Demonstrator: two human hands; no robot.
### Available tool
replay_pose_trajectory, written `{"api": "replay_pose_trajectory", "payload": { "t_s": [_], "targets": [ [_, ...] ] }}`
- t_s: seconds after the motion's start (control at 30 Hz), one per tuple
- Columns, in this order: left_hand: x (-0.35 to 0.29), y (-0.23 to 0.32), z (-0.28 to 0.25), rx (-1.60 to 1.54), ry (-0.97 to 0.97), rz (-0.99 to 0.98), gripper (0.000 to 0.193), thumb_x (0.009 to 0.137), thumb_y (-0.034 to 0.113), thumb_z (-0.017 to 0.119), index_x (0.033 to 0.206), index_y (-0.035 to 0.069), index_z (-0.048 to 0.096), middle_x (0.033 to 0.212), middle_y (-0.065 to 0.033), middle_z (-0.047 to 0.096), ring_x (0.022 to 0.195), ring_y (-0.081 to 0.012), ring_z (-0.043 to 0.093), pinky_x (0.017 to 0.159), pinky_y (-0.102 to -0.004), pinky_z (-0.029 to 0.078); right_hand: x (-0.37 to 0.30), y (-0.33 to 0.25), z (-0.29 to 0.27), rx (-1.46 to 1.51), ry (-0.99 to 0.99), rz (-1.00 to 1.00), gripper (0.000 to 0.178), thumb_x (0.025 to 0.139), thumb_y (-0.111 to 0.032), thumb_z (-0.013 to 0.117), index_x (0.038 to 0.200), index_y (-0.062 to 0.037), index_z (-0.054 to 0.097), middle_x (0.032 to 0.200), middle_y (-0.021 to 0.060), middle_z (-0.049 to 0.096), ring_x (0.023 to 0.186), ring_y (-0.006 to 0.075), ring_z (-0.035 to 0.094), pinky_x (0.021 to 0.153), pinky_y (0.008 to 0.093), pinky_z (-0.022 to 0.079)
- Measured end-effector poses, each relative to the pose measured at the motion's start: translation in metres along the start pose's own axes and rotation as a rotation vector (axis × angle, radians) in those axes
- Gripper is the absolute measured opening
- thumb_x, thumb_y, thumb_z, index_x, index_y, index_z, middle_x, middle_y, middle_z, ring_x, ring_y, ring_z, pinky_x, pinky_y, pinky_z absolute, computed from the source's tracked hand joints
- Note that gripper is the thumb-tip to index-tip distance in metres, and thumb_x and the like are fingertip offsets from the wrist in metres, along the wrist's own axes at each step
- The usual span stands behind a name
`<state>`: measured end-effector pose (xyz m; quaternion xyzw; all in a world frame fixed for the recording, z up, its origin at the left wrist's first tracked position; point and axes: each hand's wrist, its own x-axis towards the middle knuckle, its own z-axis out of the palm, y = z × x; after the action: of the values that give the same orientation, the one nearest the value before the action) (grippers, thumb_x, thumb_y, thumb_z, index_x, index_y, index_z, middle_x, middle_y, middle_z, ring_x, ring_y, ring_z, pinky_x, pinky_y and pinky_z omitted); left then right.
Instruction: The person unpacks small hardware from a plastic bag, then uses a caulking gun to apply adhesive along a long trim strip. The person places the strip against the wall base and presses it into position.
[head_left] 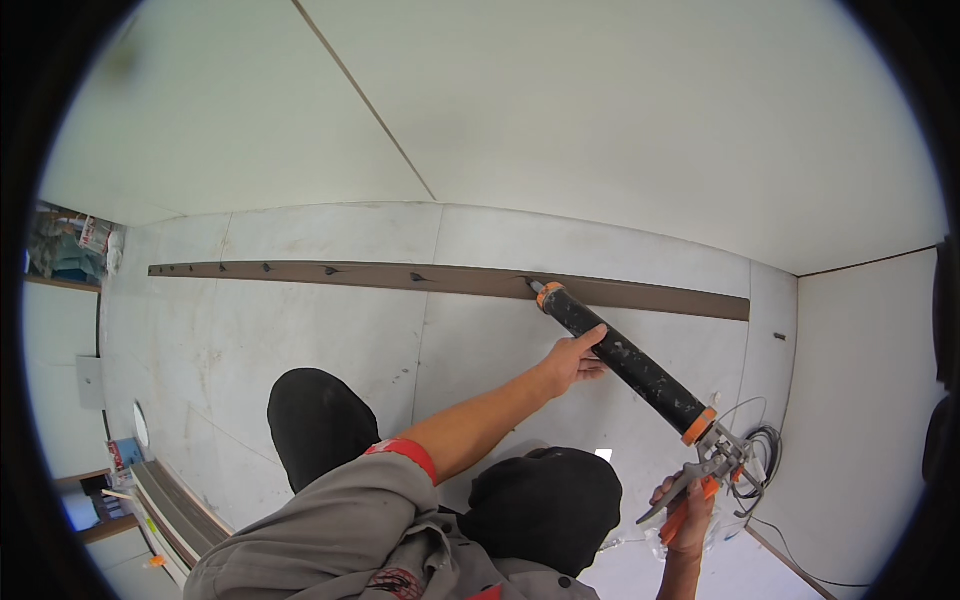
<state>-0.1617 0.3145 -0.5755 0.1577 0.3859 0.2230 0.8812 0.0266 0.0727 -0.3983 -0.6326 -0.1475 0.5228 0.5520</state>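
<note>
Black barrel (632, 362) in left fingers (584, 368), orange handle (674, 522) in right fingers (663, 489), one caulking gun (660, 390) points at one brown strip (470, 283).

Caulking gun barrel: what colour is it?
The barrel is black with pale specks, best seen in the head view.

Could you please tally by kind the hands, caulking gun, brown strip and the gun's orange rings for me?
Hands: 2 (left hand, right hand)
Caulking gun: 1
Brown strip: 1
Orange rings: 2 (front ring, rear ring)
Total: 6
</note>
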Motion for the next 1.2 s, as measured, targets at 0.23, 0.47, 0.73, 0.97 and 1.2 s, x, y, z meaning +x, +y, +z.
{"api": "replay_pose_trajectory", "payload": {
  "t_s": [0.23, 0.47, 0.73, 0.97, 1.2],
  "targets": [
    [0.005, -0.007, 0.009, -0.081, -0.026, 0.022, 0.048, 0.097, 0.057, 0.055, 0.111, 0.012, 0.064, 0.105, -0.0021, 0.069, 0.099, -0.0172, 0.064, 0.089, -0.0355, 0.049, -0.014, -0.025, 0.015, -0.262, 0.043, 0.044, 0.028, 0.095, -0.022, 0.057, 0.109, 0.0019, 0.054, 0.087, 0.0156, 0.063, 0.077, 0.0259, 0.067, 0.070, 0.0379, 0.056],
    [0.033, -0.023, 0.077, -0.015, -0.166, -0.132, 0.047, 0.097, 0.053, 0.059, 0.115, 0.010, 0.063, 0.108, -0.0046, 0.068, 0.103, -0.0190, 0.064, 0.093, -0.0344, 0.049, -0.054, -0.017, -0.010, -0.132, 0.197, 0.019, 0.030, 0.092, -0.016, 0.061, 0.112, 0.0048, 0.055, 0.096, 0.0162, 0.065, 0.087, 0.0287, 0.069, 0.083, 0.0434, 0.057],
    [0.071, -0.063, 0.138, 0.194, -0.155, -0.178, 0.054, 0.090, 0.061, 0.066, 0.107, 0.009, 0.066, 0.102, -0.0043, 0.070, 0.090, -0.0157, 0.065, 0.083, -0.0302, 0.052, -0.056, 0.003, -0.050, 0.175, 0.338, -0.116, 0.032, 0.099, -0.025, 0.057, 0.116, 0.0013, 0.050, 0.094, 0.0144, 0.061, 0.081, 0.0263, 0.064, 0.073, 0.0427, 0.056],
    [0.086, -0.064, 0.135, 0.267, -0.147, -0.235, 0.051, 0.091, 0.059, 0.066, 0.105, 0.010, 0.067, 0.099, -0.0041, 0.070, 0.089, -0.0156, 0.065, 0.082, -0.0306, 0.052, -0.047, 0.017, -0.051, 0.253, 0.414, -0.075, 0.030, 0.099, -0.020, 0.052, 0.118, 0.0026, 0.049, 0.087, 0.0149, 0.061, 0.075, 0.0262, 0.064, 0.070, 0.0419, 0.056],
    [0.091, -0.075, 0.134, 0.213, -0.135, -0.250, 0.051, 0.093, 0.060, 0.063, 0.108, 0.011, 0.066, 0.101, -0.0033, 0.069, 0.093, -0.0153, 0.064, 0.083, -0.0322, 0.051, -0.051, 0.006, -0.044, 0.116, 0.451, -0.023, 0.034, 0.099, -0.025, 0.056, 0.115, 0.0041, 0.049, 0.086, 0.0155, 0.062, 0.074, 0.0264, 0.065, 0.070, 0.0414, 0.056]
  ]
}}
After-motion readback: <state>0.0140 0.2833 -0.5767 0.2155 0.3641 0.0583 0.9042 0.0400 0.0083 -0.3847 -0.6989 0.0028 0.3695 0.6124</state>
